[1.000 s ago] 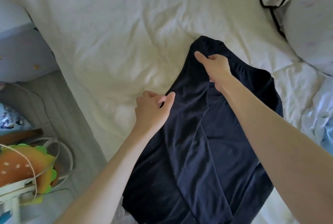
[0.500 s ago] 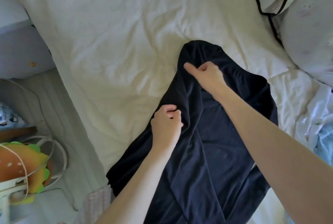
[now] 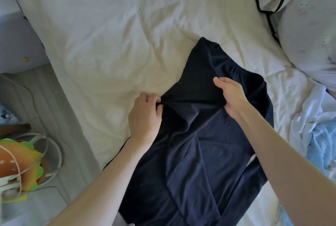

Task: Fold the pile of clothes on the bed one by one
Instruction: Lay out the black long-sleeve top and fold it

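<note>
**Both hands on the dark garment**

At 9 o'clock, a burger-shaped toy [image 3: 18, 164] sits off the bed [image 3: 118, 31]. The left hand [image 3: 144, 116] pinches the dark garment [image 3: 196, 153] at centre; the right hand [image 3: 231, 96], toward 2 o'clock, grips its fabric. Pale clothes [image 3: 312, 126] lie at 3 o'clock.

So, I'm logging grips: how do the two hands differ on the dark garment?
The left hand pinches a bunched fold at the dark navy garment's left edge; the right hand grips farther up, nearer its middle. The left sits closer to the white sheet. Both hold the same cloth.
</note>
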Demonstrator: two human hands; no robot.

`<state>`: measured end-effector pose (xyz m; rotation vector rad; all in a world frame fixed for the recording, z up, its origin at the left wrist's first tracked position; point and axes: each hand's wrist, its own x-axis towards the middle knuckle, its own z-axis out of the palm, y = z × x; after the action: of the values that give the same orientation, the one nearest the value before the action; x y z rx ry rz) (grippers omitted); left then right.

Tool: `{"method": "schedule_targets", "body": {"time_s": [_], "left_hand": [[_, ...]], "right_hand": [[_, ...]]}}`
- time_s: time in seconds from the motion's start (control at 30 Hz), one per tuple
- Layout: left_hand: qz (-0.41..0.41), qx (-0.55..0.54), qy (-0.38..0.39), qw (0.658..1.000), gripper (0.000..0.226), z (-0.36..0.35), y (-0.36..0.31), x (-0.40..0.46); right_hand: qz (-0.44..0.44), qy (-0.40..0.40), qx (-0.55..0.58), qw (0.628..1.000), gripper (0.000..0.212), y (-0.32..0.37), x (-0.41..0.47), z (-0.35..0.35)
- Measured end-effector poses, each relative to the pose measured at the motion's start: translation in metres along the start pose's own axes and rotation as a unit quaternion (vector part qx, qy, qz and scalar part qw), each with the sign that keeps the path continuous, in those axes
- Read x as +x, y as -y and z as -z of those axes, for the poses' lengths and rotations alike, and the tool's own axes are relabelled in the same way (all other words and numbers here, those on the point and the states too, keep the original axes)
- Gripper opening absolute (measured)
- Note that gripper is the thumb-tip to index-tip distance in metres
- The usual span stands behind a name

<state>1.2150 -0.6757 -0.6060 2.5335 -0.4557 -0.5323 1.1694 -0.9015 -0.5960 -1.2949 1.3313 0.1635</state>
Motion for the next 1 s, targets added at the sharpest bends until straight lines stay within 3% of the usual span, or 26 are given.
{"method": "schedule_targets", "body": {"time_s": [0.1, 0.27, 0.33, 0.4, 0.57, 0.73, 0.9, 1.0], "left_hand": [[-0.054, -0.018, -0.01, 0.998, 0.01, 0.003, 0.006, 0.0], [0.043, -0.101, -0.013, 0.994, 0.013, 0.007, 0.012, 0.008], [0.044, -0.116, -0.014, 0.992, 0.014, 0.009, 0.013, 0.012], [0.031, -0.122, -0.009, 0.992, 0.015, 0.011, 0.018, 0.015], [0.047, -0.157, -0.013, 0.986, 0.008, 0.014, 0.038, 0.025], [0.062, -0.115, 0.022, 0.991, 0.017, 0.015, 0.039, 0.027], [0.047, -0.107, -0.043, 0.992, 0.018, 0.024, 0.024, -0.008], [0.063, -0.152, 0.002, 0.986, 0.01, 0.018, 0.013, -0.04]], "right_hand": [[-0.021, 0.03, 0.028, 0.999, 0.016, 0.003, 0.001, -0.001], [-0.042, 0.119, 0.128, 0.984, 0.016, 0.032, 0.005, -0.027], [-0.033, 0.135, 0.184, 0.973, 0.011, 0.046, 0.009, -0.041], [-0.034, 0.126, 0.211, 0.969, 0.02, 0.06, 0.011, -0.053], [-0.036, 0.112, 0.174, 0.978, 0.026, 0.07, 0.019, -0.075], [0.019, 0.061, 0.086, 0.994, 0.011, 0.055, 0.016, -0.066], [0.063, -0.027, -0.043, 0.997, 0.01, -0.001, -0.014, -0.027], [0.022, -0.054, -0.079, 0.995, 0.014, -0.047, -0.045, -0.008]]}}
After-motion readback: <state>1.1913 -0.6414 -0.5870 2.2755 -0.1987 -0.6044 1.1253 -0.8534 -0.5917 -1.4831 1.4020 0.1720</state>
